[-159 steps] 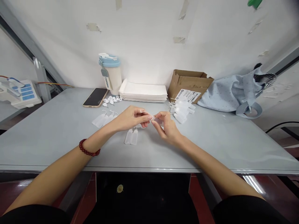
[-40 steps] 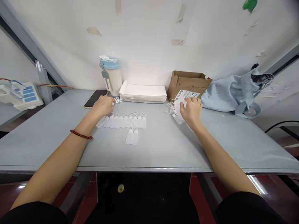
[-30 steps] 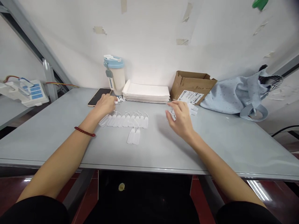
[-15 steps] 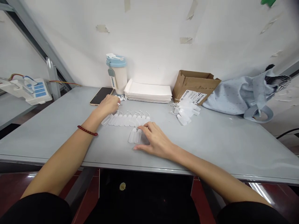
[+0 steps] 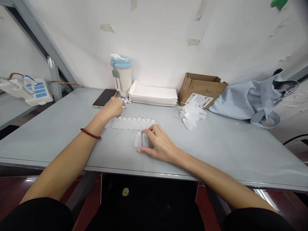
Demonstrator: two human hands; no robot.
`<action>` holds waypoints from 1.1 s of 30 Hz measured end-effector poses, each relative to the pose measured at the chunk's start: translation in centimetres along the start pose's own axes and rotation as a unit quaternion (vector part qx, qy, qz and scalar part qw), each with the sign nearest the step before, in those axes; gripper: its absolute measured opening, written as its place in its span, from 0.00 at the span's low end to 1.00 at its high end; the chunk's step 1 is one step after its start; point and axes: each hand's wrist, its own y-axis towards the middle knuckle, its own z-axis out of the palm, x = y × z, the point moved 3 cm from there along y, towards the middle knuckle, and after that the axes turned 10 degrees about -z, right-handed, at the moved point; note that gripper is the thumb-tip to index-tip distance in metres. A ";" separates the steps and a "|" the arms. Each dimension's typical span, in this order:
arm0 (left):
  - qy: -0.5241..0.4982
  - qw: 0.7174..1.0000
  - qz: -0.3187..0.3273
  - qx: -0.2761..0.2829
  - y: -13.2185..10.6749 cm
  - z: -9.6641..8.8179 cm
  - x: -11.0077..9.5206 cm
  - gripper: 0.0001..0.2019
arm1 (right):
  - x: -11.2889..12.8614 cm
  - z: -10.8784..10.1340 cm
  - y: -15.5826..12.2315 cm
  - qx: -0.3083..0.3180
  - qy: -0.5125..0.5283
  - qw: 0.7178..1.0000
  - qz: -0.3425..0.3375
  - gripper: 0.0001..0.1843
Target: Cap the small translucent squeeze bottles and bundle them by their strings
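My left hand [image 5: 114,107] rests at the back left of the table, its fingers bunched beside a few small white ring-like pieces [image 5: 127,100]. A tiny white bit shows at its fingertips, too small to name. Nearer the front, my right hand [image 5: 160,143] has a small translucent bottle-shaped piece [image 5: 145,140] between thumb and fingers, lying on the table. Just left of that lies a matching translucent piece [image 5: 137,140]. Behind them, a row of several such pieces [image 5: 130,123] lies side by side, thin white tails pointing to the wall.
A loose pile of similar translucent pieces [image 5: 191,117] lies before a brown cardboard box [image 5: 204,88]. Along the wall stand a stack of white envelopes [image 5: 154,94], a blue-lidded cup [image 5: 124,78] and a phone [image 5: 105,98]. A light blue bag [image 5: 238,99] sits right.
The translucent piece at my right hand has shifted slightly right, opening a gap to its neighbour. My left hand stays at the small white pieces.
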 end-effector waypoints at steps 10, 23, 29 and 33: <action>0.003 1.000 0.004 0.004 0.0 -0.1 0.1 0.20 | -0.4 0.4 -0.1 0.006 0.020 1.000 0.002 0.36; -0.162 0.985 0.001 -0.058 -0.5 -1.5 -1.1 0.11 | -1.1 -2.4 -0.4 -0.127 0.123 0.984 0.029 0.33; -0.563 0.824 -0.032 0.060 -2.2 -2.6 -2.3 0.09 | -2.3 -2.9 -0.6 -0.161 0.239 0.950 0.122 0.31; -0.733 0.638 -0.006 0.235 -5.1 -3.2 -5.9 0.05 | -2.4 -2.8 -0.4 -0.171 0.285 0.936 0.110 0.27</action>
